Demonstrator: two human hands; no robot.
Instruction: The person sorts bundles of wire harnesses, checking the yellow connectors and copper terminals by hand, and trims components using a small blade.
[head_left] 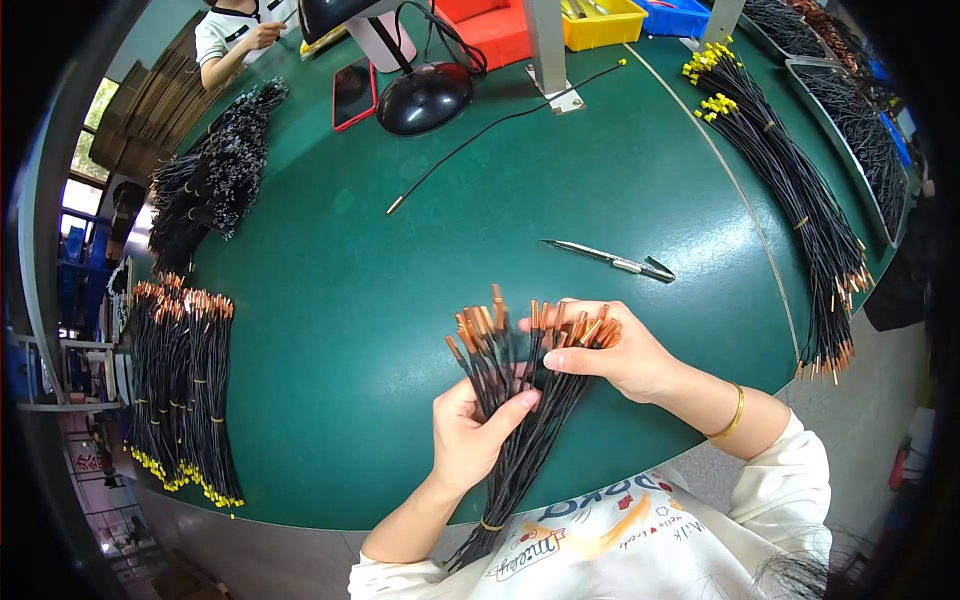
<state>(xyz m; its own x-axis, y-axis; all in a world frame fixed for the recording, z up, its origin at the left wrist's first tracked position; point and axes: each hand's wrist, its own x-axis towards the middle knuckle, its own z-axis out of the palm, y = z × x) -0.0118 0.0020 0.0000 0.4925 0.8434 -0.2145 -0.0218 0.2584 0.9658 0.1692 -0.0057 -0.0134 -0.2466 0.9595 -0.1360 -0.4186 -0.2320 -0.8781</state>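
A bundle of black cables [525, 440] with copper-coloured tips fans out above the front edge of the green table, a band round its lower part. My left hand [472, 432] is wrapped round the bundle below the tips, its thumb across the cables. On the right, my right hand [605, 352] pinches part of the same bundle just under the copper tips, thumb in front and fingers behind. The tips stand in two groups, with a few cables between the hands. Beyond the hands lies a silver pointed tool [610, 259].
Banded cable bundles lie at the left [180, 380], upper left [215, 165] and right [790, 190]. A single cable [480, 135] crosses the table [330, 270] near a metal post [546, 50]. Behind are a black lamp base [425, 98], a phone [354, 93], bins and another person's hand [263, 36].
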